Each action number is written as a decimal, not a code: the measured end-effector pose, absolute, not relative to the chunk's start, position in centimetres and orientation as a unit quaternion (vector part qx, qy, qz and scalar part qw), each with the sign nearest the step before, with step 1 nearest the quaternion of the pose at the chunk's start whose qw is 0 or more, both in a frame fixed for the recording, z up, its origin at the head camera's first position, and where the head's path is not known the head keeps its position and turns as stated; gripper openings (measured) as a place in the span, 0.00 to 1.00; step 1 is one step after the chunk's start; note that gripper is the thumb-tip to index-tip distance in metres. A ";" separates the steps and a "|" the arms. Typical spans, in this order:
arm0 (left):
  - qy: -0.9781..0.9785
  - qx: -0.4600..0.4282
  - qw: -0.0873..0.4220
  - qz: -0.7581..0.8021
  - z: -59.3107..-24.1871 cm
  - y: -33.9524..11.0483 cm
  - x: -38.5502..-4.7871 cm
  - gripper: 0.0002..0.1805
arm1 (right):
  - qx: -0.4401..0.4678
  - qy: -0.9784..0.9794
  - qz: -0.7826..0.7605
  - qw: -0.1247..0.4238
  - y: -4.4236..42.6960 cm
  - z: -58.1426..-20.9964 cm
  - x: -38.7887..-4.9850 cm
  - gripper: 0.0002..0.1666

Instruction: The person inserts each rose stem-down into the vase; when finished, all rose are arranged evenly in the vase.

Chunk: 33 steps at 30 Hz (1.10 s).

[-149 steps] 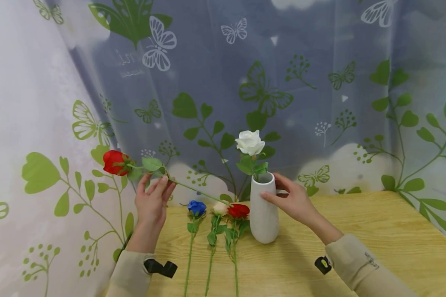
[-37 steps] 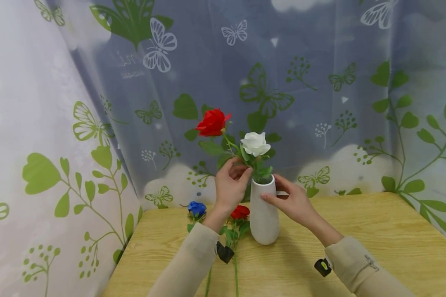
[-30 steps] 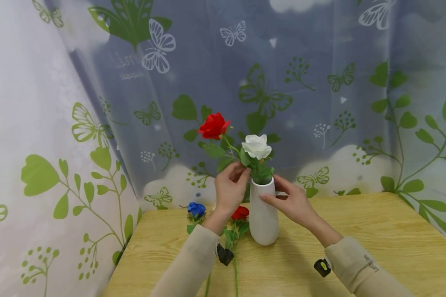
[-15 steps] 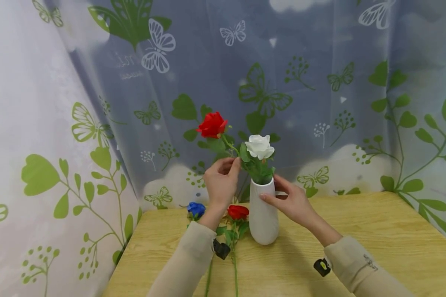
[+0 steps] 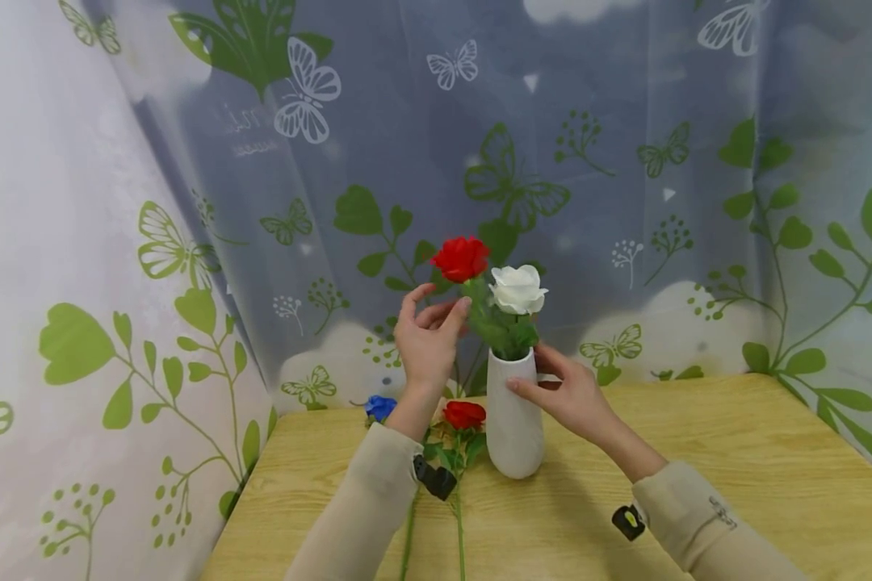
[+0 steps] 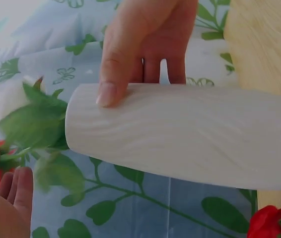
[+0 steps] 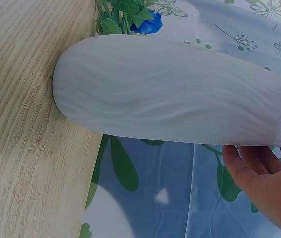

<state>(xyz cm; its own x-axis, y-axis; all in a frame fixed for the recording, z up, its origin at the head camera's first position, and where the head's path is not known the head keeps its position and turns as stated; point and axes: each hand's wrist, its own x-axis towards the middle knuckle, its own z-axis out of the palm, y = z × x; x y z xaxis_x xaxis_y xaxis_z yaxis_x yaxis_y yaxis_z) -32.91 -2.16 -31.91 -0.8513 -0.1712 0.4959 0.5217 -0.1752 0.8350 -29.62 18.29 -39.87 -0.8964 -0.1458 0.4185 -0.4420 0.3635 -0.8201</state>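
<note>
In the head view a white ribbed vase [image 5: 514, 420] stands upright on the table, with a white rose [image 5: 519, 289] and a red rose [image 5: 461, 258] rising from its mouth. My right hand [image 5: 570, 395] grips the vase near its rim, thumb in front and fingers behind; the left wrist view shows that thumb on the vase wall [image 6: 180, 129]. Beside the red rose's stem is my left hand [image 5: 429, 335], thumb and fingers apart, just below the bloom. Leaves blur there, and whether the thumb still touches the stem is hard to make out.
Left of the vase, another red rose [image 5: 465, 415] and a blue rose [image 5: 380, 407] lie on the wooden table [image 5: 625, 500]. My left forearm partly covers the flowers lying there. A patterned curtain [image 5: 407, 145] hangs close behind and at the sides.
The red rose, earlier held sideways in my left hand, has come over to the vase and now stands more upright beside the white rose. My left fingers have spread. The right hand keeps its place.
</note>
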 end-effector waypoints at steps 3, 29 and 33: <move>-0.620 -0.165 0.230 -0.732 -31.8 -2.0 -33.1 0.25 | 0.181 -0.814 0.534 0.138 18.3 -39.9 -29.5 0.33; -0.707 -0.156 0.159 -0.672 -35.9 -9.6 -33.4 0.17 | 0.181 -0.819 0.528 0.133 18.3 -39.7 -29.4 0.29; -0.706 -0.131 0.140 -0.682 -37.1 -12.0 -33.3 0.18 | 0.177 -0.821 0.527 0.130 18.3 -39.7 -29.3 0.29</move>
